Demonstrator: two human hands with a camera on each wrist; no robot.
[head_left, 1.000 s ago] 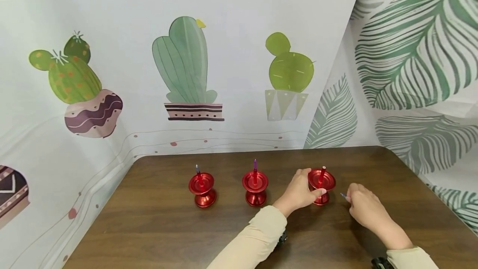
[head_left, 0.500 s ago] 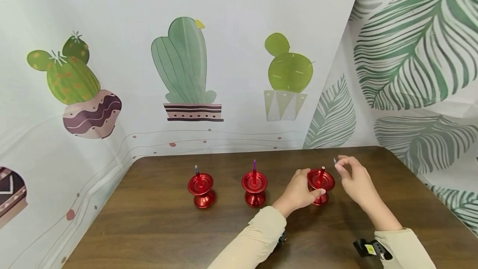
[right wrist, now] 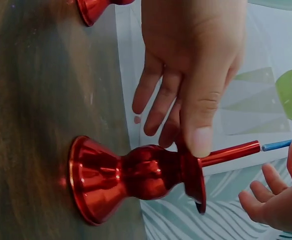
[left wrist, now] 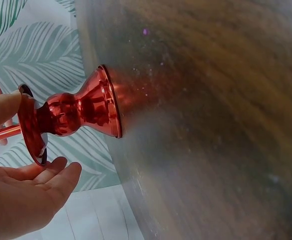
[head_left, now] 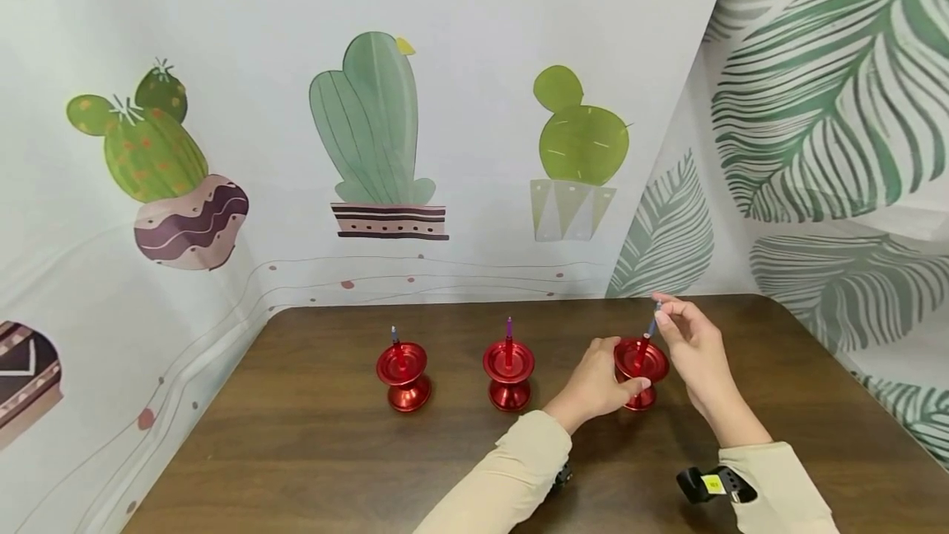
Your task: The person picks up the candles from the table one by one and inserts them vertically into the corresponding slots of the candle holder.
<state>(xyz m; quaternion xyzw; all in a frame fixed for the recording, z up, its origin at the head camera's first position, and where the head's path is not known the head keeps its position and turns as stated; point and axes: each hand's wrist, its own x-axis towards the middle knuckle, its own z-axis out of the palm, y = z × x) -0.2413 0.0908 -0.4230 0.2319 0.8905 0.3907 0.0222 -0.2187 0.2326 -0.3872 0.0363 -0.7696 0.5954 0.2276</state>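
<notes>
At the right of the head view stands a red metallic candle holder (head_left: 654, 363), a dish on a flared foot with an upright tube. My left hand (head_left: 596, 383) grips its dish by the rim, thumb at the near side. In the left wrist view the holder (left wrist: 92, 107) has its foot on the wooden table. My right hand (head_left: 695, 346) pinches a thin blue candle (head_left: 652, 326) above the tube. In the right wrist view, the lower end of the blue candle (right wrist: 276, 145) is right at the mouth of the red tube (right wrist: 233, 153), nearly in line with it.
Two matching red holders stand to the left on the brown table (head_left: 311, 443). The middle holder (head_left: 508, 392) bears a purple candle (head_left: 509, 326), the left holder (head_left: 409, 395) a dark blue candle (head_left: 395, 334). A cloth printed with cacti (head_left: 378, 122) hangs behind the table.
My right hand has risen from low beside the right holder and moved left, bringing the blue candle to the tube's top. My left hand has kept its grip on the dish.
</notes>
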